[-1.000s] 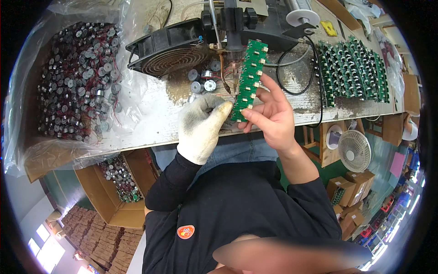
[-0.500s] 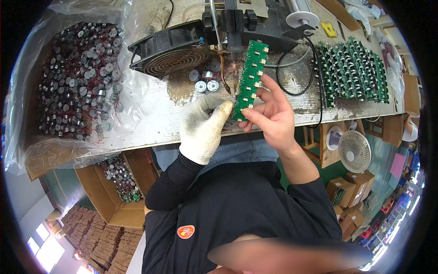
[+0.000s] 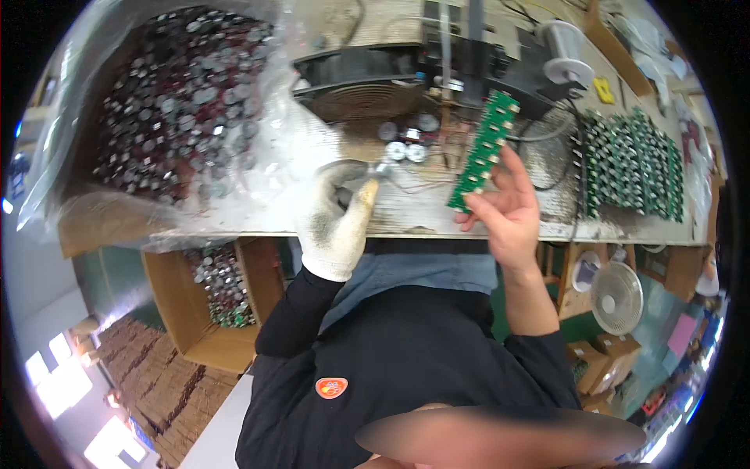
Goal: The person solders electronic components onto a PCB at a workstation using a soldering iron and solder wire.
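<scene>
Big clear bag (image 3: 109, 187) full of capacitors sits left of the black fan (image 3: 355, 82); a cardboard box (image 3: 195, 313) below holds more. Gloved left hand (image 3: 336, 219) pinches one capacitor (image 3: 381, 169) below the fan. Bare right hand (image 3: 504, 207) grips a green circuit strip (image 3: 484, 148) to its right, stacked boards (image 3: 633, 164) further right.

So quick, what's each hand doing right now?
Left hand: gloved, pinching a small silver capacitor.
Right hand: bare, holding a green circuit board strip.

Soiled knitted cloth glove (image 3: 334, 223), glossy green circuit board (image 3: 483, 151), scuffed wooden bench (image 3: 406, 211).
</scene>
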Motion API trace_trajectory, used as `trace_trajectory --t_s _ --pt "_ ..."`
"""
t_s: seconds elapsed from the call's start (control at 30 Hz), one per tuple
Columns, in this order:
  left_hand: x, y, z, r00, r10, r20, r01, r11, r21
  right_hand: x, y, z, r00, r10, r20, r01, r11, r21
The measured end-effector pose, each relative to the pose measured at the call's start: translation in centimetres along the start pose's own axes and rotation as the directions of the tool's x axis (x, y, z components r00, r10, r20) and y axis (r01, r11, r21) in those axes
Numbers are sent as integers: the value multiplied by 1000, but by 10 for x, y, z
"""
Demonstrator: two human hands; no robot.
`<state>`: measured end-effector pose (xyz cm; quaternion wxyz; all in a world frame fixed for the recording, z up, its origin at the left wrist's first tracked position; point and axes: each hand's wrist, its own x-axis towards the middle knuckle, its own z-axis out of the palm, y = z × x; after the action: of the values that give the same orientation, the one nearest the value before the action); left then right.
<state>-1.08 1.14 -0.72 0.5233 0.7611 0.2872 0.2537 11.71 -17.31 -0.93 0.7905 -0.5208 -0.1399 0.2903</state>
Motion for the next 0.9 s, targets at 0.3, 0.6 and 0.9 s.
trace_trajectory --t_s 0.3,0.6,0.9 --pt "39 -21 -99 868 222 -444 63 838 542 2 5 -6 999 -22 -39 17 993 -119" --pt "77 -27 -110 989 -55 -134 143 513 846 -3 4 -3 999 -10 -47 3 988 -157" --pt "46 -10 -119 901 -126 -416 115 992 -51 -1 4 -6 999 -25 -38 19 990 -136"
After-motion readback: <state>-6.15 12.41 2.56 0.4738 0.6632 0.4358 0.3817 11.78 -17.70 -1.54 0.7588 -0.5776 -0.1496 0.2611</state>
